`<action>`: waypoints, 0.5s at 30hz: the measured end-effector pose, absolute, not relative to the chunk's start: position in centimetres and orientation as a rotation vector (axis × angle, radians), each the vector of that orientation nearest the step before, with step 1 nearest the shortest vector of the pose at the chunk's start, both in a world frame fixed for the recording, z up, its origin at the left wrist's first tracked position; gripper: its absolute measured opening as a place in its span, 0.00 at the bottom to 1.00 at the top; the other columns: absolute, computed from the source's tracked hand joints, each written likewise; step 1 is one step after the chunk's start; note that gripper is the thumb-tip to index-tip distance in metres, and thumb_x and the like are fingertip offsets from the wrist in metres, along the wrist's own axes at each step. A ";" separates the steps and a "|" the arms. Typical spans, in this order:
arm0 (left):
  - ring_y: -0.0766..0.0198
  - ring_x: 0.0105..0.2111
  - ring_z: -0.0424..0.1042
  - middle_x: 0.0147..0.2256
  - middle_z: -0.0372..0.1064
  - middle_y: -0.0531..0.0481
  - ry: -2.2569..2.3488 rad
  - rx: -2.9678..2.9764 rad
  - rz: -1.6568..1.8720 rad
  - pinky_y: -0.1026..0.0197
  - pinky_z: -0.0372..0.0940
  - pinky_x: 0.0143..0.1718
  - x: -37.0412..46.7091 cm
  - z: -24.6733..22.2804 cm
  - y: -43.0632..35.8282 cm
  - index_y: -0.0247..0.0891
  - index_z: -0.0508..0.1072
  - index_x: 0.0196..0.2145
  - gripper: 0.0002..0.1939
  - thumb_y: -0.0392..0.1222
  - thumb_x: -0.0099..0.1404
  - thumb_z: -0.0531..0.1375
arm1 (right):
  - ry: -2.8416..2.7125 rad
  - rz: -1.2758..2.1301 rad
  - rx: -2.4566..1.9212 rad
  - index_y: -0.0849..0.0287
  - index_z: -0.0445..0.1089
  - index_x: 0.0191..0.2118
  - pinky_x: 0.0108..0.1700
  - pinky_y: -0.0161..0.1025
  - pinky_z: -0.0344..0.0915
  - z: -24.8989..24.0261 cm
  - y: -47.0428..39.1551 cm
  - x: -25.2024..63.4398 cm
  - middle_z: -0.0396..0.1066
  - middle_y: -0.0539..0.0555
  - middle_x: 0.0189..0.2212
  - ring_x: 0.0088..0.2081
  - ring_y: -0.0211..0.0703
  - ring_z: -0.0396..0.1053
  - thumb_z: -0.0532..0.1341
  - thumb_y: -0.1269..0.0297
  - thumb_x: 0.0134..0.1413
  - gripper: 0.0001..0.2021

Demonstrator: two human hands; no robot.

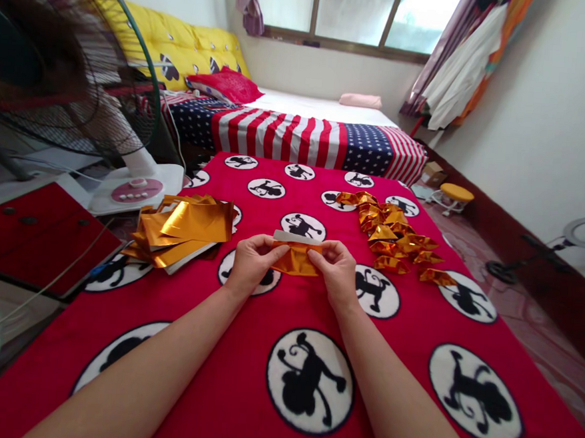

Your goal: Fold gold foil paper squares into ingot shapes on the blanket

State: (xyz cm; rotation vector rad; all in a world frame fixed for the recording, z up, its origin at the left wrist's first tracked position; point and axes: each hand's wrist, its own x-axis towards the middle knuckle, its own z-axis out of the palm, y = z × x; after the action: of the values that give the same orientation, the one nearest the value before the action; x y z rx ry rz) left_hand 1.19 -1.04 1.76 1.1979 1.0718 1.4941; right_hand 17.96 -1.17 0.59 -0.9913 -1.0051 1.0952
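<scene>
Between my two hands is a sheet of gold foil paper, partly folded, with a pale strip of its back showing along the far edge. My left hand pinches its left end, thumb on top. The right end is pinched the same way by my right hand. To the left lies a loose stack of flat gold foil sheets, fanned out unevenly. Over on the right, several folded gold foil pieces sit in a cluster. Fingers under the paper are partly hidden.
A red blanket with monkey prints covers the surface under my hands. At left a fan stands beside a red cabinet. Beyond is a bed with a flag-patterned cover. A yellow stool stands on the floor at right.
</scene>
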 end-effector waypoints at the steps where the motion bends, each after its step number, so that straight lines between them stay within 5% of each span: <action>1: 0.67 0.24 0.72 0.24 0.74 0.52 1.084 1.198 1.492 0.66 0.67 0.28 1.2 1.7 -1.0 0.34 0.75 0.25 0.13 0.45 0.48 0.71 | -0.992 1.096 -0.986 0.56 0.67 0.37 0.29 0.32 0.65 0.6 -1.1 18.0 0.70 0.44 0.23 0.25 0.35 0.69 0.73 0.61 0.38 0.20; 4: 0.67 0.23 0.70 0.23 0.73 0.52 1.118 1.213 1.494 0.67 0.66 0.26 1.1 1.5 -0.9 0.34 0.74 0.24 0.13 0.45 0.48 0.71 | -0.961 1.127 -0.983 0.55 0.67 0.44 0.31 0.33 0.67 0.7 -1.1 18.0 0.71 0.43 0.23 0.26 0.36 0.70 0.73 0.61 0.37 0.26; 9: 0.69 0.23 0.69 0.23 0.71 0.54 1.111 1.194 1.538 0.68 0.65 0.26 1.1 1.1 -0.6 0.35 0.70 0.23 0.15 0.45 0.47 0.71 | -0.997 1.172 -0.968 0.59 0.73 0.32 0.36 0.36 0.69 0.9 -1.3 17.8 0.75 0.50 0.28 0.30 0.40 0.73 0.73 0.60 0.38 0.14; 15: 0.68 0.23 0.69 0.22 0.70 0.54 1.142 1.214 1.538 0.67 0.64 0.25 1.2 1.5 -0.8 0.35 0.69 0.22 0.15 0.44 0.47 0.71 | -1.000 1.152 -0.983 0.58 0.73 0.28 0.30 0.35 0.67 1.2 -1.6 17.7 0.74 0.49 0.24 0.26 0.39 0.70 0.72 0.57 0.40 0.13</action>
State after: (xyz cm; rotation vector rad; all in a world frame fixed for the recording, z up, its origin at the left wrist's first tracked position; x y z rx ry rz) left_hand 1.20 -0.83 1.52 1.2145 1.1419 1.5385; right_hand 17.69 -1.60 1.16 -0.9829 -0.9996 1.1523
